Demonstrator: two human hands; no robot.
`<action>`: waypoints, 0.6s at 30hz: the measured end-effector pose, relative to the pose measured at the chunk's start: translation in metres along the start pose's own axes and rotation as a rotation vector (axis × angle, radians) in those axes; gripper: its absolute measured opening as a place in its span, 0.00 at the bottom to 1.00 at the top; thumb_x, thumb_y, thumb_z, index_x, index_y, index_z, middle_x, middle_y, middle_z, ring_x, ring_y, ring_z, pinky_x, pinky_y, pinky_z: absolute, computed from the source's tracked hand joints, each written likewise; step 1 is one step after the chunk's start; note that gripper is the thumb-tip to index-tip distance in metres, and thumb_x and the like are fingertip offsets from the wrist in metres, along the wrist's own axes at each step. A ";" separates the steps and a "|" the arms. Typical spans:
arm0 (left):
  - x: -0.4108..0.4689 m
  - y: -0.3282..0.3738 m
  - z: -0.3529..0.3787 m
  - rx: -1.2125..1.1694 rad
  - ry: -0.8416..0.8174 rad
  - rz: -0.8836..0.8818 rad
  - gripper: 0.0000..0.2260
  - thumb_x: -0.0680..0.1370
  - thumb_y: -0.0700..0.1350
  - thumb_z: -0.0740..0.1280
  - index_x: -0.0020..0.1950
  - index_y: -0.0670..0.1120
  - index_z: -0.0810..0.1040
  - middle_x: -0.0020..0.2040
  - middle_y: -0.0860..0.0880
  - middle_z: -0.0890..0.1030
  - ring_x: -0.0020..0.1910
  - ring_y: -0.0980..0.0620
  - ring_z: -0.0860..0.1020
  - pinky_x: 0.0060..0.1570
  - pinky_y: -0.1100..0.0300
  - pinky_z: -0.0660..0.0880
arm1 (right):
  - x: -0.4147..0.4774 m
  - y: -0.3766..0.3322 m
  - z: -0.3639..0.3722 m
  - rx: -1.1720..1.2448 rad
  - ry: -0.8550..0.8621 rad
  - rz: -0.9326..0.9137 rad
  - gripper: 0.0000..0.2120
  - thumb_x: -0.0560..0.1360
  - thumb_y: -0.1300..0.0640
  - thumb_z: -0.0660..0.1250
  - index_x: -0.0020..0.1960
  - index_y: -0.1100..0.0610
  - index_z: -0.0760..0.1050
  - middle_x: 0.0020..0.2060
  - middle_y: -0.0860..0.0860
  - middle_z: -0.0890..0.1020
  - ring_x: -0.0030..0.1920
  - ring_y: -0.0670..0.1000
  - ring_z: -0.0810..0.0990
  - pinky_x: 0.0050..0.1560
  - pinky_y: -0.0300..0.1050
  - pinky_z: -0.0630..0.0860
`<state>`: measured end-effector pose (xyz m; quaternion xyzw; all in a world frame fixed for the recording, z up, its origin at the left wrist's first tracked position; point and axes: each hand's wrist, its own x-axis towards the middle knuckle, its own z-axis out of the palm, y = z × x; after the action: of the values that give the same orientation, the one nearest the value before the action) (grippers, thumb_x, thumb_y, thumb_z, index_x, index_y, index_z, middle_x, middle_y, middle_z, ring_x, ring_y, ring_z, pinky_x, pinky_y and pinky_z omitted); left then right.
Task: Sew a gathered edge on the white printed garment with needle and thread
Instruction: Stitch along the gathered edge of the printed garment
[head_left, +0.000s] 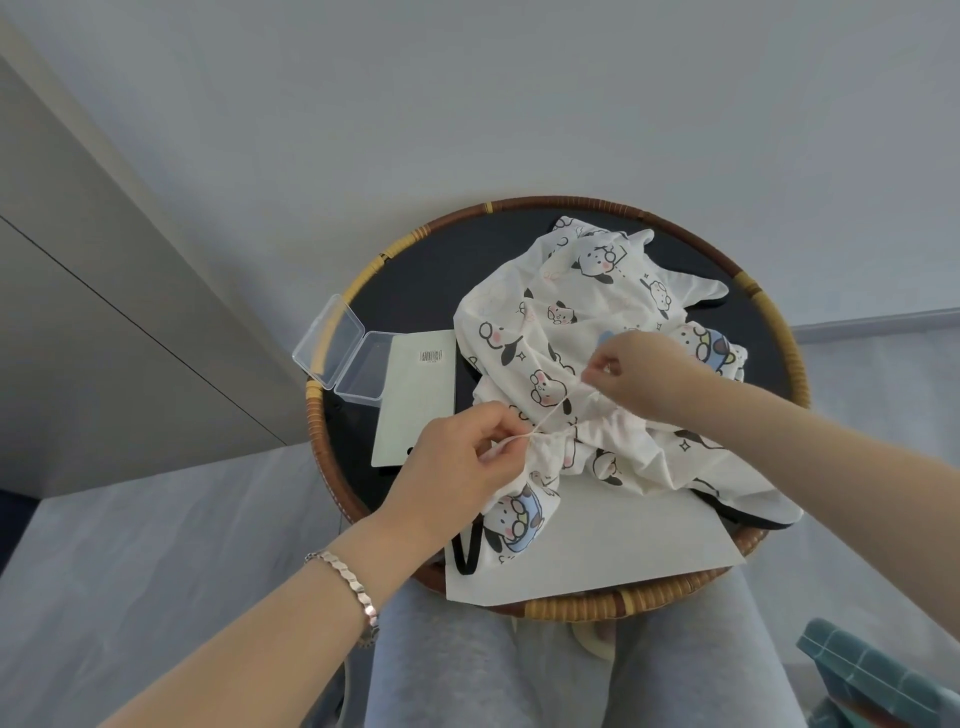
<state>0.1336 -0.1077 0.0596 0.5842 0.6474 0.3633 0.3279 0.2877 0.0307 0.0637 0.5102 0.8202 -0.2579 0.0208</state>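
A silver link bracelet (349, 579) circles the left wrist at the lower left. Above it, at 9 o'clock on the round dark surface with a woven rattan rim (431, 270), a clear plastic hinged box (343, 358) lies open, its lid hanging over the rim. Just to its right lies a pale rectangular card with a barcode sticker (415, 400).

The left hand (457, 467) hovers over the card's near corner, at about 7 o'clock. Its grip is a tight pinch of thumb and forefinger on one end of a white thread (556, 415), right against the bunched edge of the fabric. Below this hand a black strap loop (465, 556) lies on a large white sheet of paper (597, 551) at 6 o'clock.

The white garment printed with cartoon dogs (561, 306) lies crumpled from the centre out to 1 and 4 o'clock, its gathered edge between the two hands. The thread runs taut, up and right, to the right hand (644, 374) at 3 o'clock, whose grip pinches its other end with curled fingers. I cannot make out a needle.

At the far lower right lies a teal checked cloth (883, 680).
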 end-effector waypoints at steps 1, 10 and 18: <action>0.000 0.000 0.000 -0.001 -0.002 -0.001 0.13 0.75 0.39 0.67 0.39 0.58 0.75 0.36 0.58 0.79 0.40 0.62 0.78 0.40 0.73 0.72 | 0.003 0.003 0.000 -0.038 0.034 0.027 0.13 0.78 0.53 0.59 0.37 0.56 0.72 0.33 0.50 0.76 0.35 0.52 0.75 0.33 0.42 0.71; -0.001 -0.002 -0.004 0.013 0.011 0.089 0.08 0.73 0.41 0.66 0.38 0.54 0.77 0.37 0.50 0.79 0.38 0.46 0.77 0.39 0.59 0.74 | 0.016 0.015 0.007 -0.123 0.100 0.265 0.15 0.78 0.61 0.52 0.32 0.57 0.62 0.28 0.52 0.67 0.27 0.50 0.65 0.26 0.40 0.59; -0.002 -0.004 -0.010 0.042 0.051 0.058 0.12 0.74 0.41 0.69 0.40 0.60 0.76 0.37 0.64 0.79 0.37 0.58 0.75 0.39 0.74 0.70 | -0.004 0.003 0.005 0.283 0.136 -0.041 0.05 0.78 0.50 0.58 0.49 0.51 0.69 0.31 0.47 0.69 0.30 0.48 0.69 0.31 0.42 0.67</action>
<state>0.1234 -0.1107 0.0615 0.5999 0.6459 0.3740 0.2882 0.2908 0.0264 0.0588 0.5075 0.7854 -0.3361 -0.1123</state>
